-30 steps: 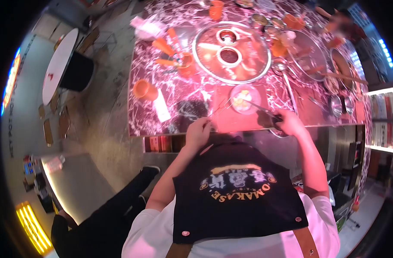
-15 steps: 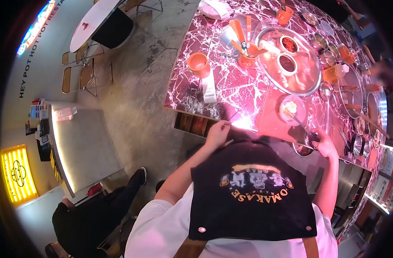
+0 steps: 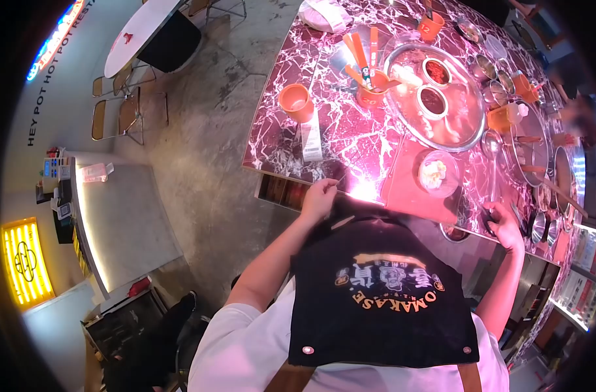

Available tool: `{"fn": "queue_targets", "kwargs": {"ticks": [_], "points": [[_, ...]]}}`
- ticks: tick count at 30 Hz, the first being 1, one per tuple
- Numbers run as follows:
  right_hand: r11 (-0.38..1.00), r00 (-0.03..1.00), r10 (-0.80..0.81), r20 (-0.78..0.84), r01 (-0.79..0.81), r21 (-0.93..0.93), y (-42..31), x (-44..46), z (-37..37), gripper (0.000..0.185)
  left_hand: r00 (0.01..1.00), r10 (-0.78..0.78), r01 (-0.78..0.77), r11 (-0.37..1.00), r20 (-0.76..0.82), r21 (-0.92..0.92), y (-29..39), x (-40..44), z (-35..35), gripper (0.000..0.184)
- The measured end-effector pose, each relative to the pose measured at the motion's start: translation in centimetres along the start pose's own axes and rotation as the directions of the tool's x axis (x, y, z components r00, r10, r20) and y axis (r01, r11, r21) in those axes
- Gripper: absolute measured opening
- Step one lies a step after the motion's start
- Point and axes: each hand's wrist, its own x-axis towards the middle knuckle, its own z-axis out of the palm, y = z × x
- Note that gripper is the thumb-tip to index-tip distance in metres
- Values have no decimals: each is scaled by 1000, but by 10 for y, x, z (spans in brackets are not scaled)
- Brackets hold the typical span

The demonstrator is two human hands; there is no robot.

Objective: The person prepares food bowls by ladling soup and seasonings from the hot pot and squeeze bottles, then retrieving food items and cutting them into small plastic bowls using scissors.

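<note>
At the near edge of the marbled table [image 3: 272, 157], my left hand [image 3: 319, 200] has its fingers pinched together; what they hold, if anything, is too small to make out. My right hand [image 3: 505, 225] is at the table's near right side, its fingers closed round the dark handle of a utensil [image 3: 488, 214] whose kind I cannot tell. Between the hands lies a reddish-brown board or mat [image 3: 409, 186]. On its far right part stands a clear bowl [image 3: 449, 166] with pale chunks of food [image 3: 432, 175]. A metal ladle [image 3: 492, 157] lies beyond my right hand.
A large round metal tray [image 3: 402, 121] carries two sauce bowls [image 3: 432, 100]. An orange cup [image 3: 297, 104] and a paper slip [image 3: 312, 144] are at left; another cup [image 3: 374, 91] holds utensils. Several pans [image 3: 538, 225] crowd the right. A person in dark clothes [image 3: 151, 346] is at lower left.
My right hand has moved right, taking the dark utensil away from the bowl of pale food. My left hand has shifted slightly left. The person at lower left has bent lower beside an open dark case.
</note>
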Motion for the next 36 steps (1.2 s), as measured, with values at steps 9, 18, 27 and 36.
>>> {"fn": "queue_targets", "kwargs": {"ticks": [9, 18, 27, 36], "points": [[961, 993, -85, -86, 104, 256, 83, 84, -44, 40, 993, 79, -85, 995, -92, -61, 19, 4, 100, 16], [953, 953, -302, -5, 302, 16, 110, 158, -76, 44, 968, 129, -154, 982, -214, -108, 39, -19, 189, 3], [956, 961, -275, 1, 274, -104, 77, 165, -66, 46, 975, 25, -84, 962, -219, -261, 63, -17, 193, 9], [982, 982, -189, 18, 189, -1, 72, 138, -33, 41, 989, -6, -15, 990, -148, -138, 77, -6, 174, 20]]}}
